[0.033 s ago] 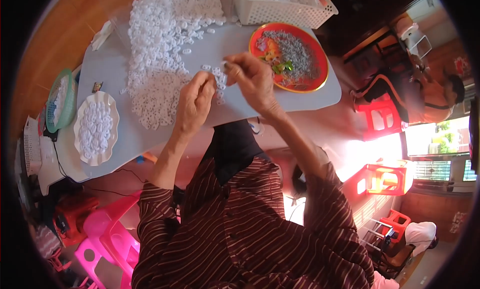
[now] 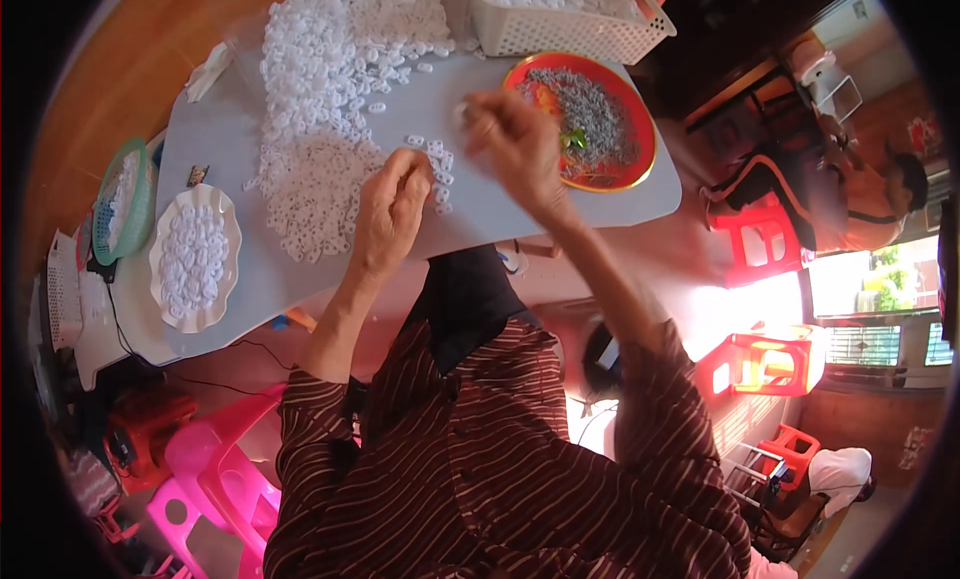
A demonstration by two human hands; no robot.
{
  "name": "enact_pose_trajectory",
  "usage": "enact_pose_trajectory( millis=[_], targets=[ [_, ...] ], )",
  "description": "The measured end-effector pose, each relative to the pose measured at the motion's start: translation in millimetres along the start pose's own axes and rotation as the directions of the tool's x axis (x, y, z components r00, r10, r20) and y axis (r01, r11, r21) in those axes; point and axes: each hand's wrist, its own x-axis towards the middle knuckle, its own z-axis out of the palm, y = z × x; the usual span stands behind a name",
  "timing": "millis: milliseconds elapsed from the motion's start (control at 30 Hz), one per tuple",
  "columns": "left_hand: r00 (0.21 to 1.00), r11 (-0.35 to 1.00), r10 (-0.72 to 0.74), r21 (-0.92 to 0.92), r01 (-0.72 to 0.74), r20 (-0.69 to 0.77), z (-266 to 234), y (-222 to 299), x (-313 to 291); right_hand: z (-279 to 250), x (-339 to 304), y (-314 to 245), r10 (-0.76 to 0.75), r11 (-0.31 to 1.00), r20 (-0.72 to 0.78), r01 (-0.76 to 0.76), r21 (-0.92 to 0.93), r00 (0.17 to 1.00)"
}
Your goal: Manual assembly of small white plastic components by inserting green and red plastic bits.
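My left hand [image 2: 395,207] is closed in a pinch at the table's near side; whatever its fingers hold is hidden. Beside it lie several small white oval plastic pieces with holes [image 2: 438,157]. To the right, my right hand [image 2: 520,149] hovers over the table, blurred by motion, its fingers bent together. A small pale thing [image 2: 461,112] shows at its fingertips, too smeared to name. A red round tray [image 2: 643,144] with a yellow rim, holding many small grey metal-looking pieces [image 2: 585,104], stands just beyond this hand. Left of my left hand spreads a large heap of white pieces [image 2: 320,89].
A white scalloped dish [image 2: 234,241] of white pieces and a green basket [image 2: 143,194] sit at left. Behind the tray stands a white perforated basket [image 2: 560,39]. A pink chair [image 2: 215,469] is below left; red stools [image 2: 770,359] and a seated person [image 2: 850,199] are at right.
My right hand has shifted slightly to the right and away from my left hand. My left hand has barely moved and stays closed.
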Motion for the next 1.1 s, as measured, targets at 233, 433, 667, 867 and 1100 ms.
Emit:
enact_pose_trajectory(
  millis=[233, 433, 667, 867, 1100],
  targets=[
    [0.984, 0.956, -0.146, -0.270, 0.115, -0.097, -3, 5, -19, -124, 175, 10, -0.443, 0.536, -0.050, 0.220, -0.815, 0.895],
    [0.962, 0.865, -0.223, -0.487, 0.120, -0.158, -1, -15, -24, -20, 123, 32, -0.230, 0.749, 0.097, 0.240, -0.618, 0.968],
    [0.953, 0.838, -0.278, -0.515, 0.180, -0.120, -3, -12, -24, 44, 98, 41, -0.067, 0.709, 0.583, 0.450, -0.543, 0.810],
    [0.964, 0.911, -0.239, -0.369, 0.182, -0.115, -7, -5, -24, 62, 109, 69, -0.054, 0.663, 0.642, 0.508, -0.550, 0.764],
    [0.973, 0.926, -0.189, -0.352, 0.132, -0.130, -4, -6, -24, 54, 107, 55, 0.138, 0.707, 0.651, 0.386, -0.593, 0.747]
  ],
)
